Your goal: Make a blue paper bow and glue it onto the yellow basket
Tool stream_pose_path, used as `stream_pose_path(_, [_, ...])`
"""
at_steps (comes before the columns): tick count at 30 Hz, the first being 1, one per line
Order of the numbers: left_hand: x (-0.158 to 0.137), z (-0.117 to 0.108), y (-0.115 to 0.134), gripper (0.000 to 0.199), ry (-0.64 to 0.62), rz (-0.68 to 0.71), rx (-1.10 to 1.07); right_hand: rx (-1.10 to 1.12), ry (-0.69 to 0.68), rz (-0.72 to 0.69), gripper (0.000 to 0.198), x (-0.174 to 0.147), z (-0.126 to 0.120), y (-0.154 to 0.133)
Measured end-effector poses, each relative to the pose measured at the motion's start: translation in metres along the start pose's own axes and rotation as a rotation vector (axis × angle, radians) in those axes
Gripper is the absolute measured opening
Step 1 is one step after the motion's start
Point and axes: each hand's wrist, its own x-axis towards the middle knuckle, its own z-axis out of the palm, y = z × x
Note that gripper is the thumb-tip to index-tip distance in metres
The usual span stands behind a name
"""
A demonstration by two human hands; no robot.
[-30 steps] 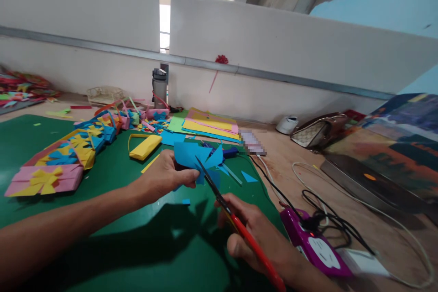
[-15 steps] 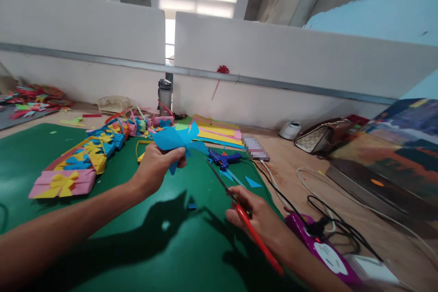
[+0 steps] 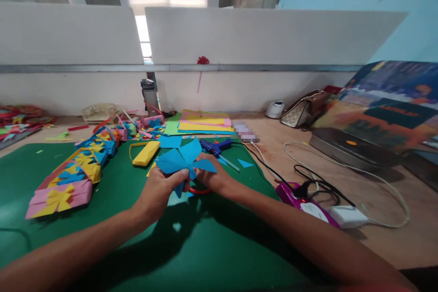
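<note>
My left hand (image 3: 164, 187) is closed, with thumb on top, around a blue paper flower cut-out (image 3: 185, 159) with pointed petals, held above the green mat. On the cut-out's right side is my right hand (image 3: 212, 174), its fingertips largely hidden behind a petal. Just under that hand shows a curved red handle of the scissors (image 3: 200, 191); their blades are out of sight. A blue glue gun (image 3: 216, 147) with a clear stick lies right behind the hands. To the left of it are a yellow paper box with a handle (image 3: 146, 153) and a blue paper sheet (image 3: 171, 141).
Paper boxes with bows (image 3: 59, 197) line the mat's left side. Coloured sheets (image 3: 205, 123), a bottle (image 3: 149, 96) and a phone (image 3: 244, 131) stand or lie further back. A purple power strip (image 3: 287, 194), cables and a dark case (image 3: 356, 148) are on the right.
My right hand has moved left and forward to the blue cut-out, the scissors turning so only a red handle shows. The camera has swung slightly right.
</note>
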Motion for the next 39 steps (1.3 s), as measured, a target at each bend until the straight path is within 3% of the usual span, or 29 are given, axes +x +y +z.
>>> stream_pose_path(3, [0.002, 0.000, -0.005, 0.017, 0.018, -0.004, 0.019, 0.050, -0.050, -0.018, 0.020, -0.019, -0.004, -0.005])
stream_pose_path(6, [0.000, 0.004, -0.010, 0.017, -0.003, -0.018, 0.031, 0.259, -0.078, -0.003, 0.020, -0.038, -0.004, -0.006])
stream_pose_path(10, [-0.004, 0.008, -0.014, 0.016, -0.032, -0.057, 0.069, 0.411, -0.023, 0.077, 0.027, -0.048, -0.005, -0.002])
stream_pose_path(19, [-0.006, 0.009, -0.019, 0.018, -0.054, -0.172, 0.132, 0.293, -0.028, 0.118, 0.021, -0.048, -0.012, 0.001])
stream_pose_path(28, [-0.005, 0.010, -0.025, 0.016, -0.097, -0.171, 0.122, 0.338, 0.020, 0.122, 0.014, -0.046, -0.009, 0.008])
stream_pose_path(35, [-0.005, 0.008, -0.029, 0.018, -0.115, -0.185, 0.093, 0.379, -0.054, 0.094, 0.011, -0.048, -0.011, 0.002])
stream_pose_path(39, [-0.005, 0.006, -0.032, 0.015, -0.120, -0.218, 0.024, 0.339, -0.024, 0.100, 0.011, -0.048, -0.012, 0.000])
